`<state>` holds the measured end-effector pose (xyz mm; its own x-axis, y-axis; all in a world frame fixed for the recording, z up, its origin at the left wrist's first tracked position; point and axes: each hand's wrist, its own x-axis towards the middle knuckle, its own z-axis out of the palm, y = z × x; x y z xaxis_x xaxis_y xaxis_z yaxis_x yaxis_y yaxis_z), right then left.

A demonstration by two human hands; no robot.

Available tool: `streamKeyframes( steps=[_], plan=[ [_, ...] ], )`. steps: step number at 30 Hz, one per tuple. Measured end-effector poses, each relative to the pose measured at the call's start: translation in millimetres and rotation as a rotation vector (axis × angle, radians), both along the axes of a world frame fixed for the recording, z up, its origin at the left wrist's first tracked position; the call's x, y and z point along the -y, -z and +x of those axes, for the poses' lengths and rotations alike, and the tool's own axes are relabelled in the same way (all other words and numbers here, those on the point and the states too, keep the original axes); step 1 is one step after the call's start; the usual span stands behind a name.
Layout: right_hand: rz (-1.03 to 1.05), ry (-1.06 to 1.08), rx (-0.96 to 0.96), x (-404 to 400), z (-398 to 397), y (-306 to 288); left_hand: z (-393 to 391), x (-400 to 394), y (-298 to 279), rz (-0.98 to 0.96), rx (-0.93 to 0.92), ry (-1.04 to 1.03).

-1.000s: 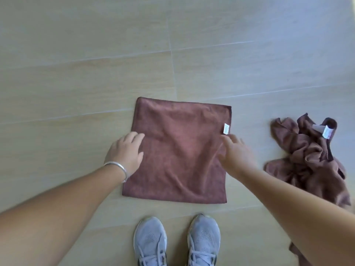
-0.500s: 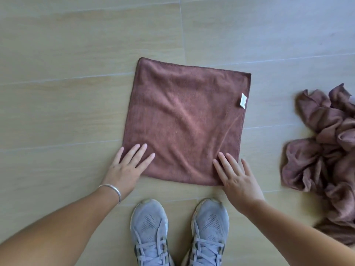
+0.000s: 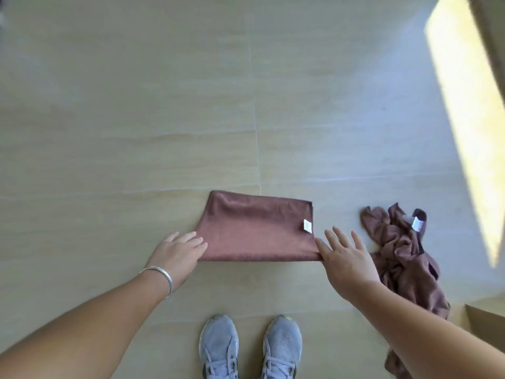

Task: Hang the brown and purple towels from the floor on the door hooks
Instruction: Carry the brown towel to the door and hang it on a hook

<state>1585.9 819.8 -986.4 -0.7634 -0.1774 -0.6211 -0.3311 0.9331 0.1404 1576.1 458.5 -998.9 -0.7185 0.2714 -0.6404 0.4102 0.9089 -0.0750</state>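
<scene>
Bracelet (image 3: 161,277), silver, on the left wrist, at the near left of the scene. Left hand (image 3: 177,254) lying palm down, fingers straight and together, fingertips touching the near left corner of the brown towel (image 3: 257,231). Towel folded in half into a wide flat band on the pale tiled floor (image 3: 136,132), fold along the near edge, small white label (image 3: 307,225) at its right edge. Gray sneakers (image 3: 250,348) side by side on the floor, near of the towel, toes pointing toward it. Right hand (image 3: 347,258) palm down, fingers spread wide and straight, thumb at the near right corner of the folded towel, gripping nothing. Second towel (image 3: 401,258), brownish purple and crumpled in a heap, just right of that hand and apart from the folded one, a white label (image 3: 417,223) at its far end; near part running on behind the right forearm. Strip of bright sunlight (image 3: 470,119) slanting over the floor at the far right. Edge of a tan, box-like thing (image 3: 489,321) at the near right, too cropped to name.
</scene>
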Motion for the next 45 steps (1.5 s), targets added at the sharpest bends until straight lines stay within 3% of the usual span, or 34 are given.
streamKeyframes(
  steps=[10, 20, 30, 45],
  plan=[
    [-0.087, 0.021, -0.146, -8, -121, -212, -120, 8, -235, -0.025, -0.158, 0.034],
    [-0.13, 0.0, -0.215, 3, -152, -438, -146, 11, -484, -0.045, -0.178, -0.084],
    [-0.199, -0.02, -0.397, 10, -174, -644, -140, 20, -668, 0.039, -0.38, -0.153],
    [-0.256, -0.118, -0.608, 14, -191, -873, -147, 30, -907, 0.121, -0.548, -0.191]
  ],
)
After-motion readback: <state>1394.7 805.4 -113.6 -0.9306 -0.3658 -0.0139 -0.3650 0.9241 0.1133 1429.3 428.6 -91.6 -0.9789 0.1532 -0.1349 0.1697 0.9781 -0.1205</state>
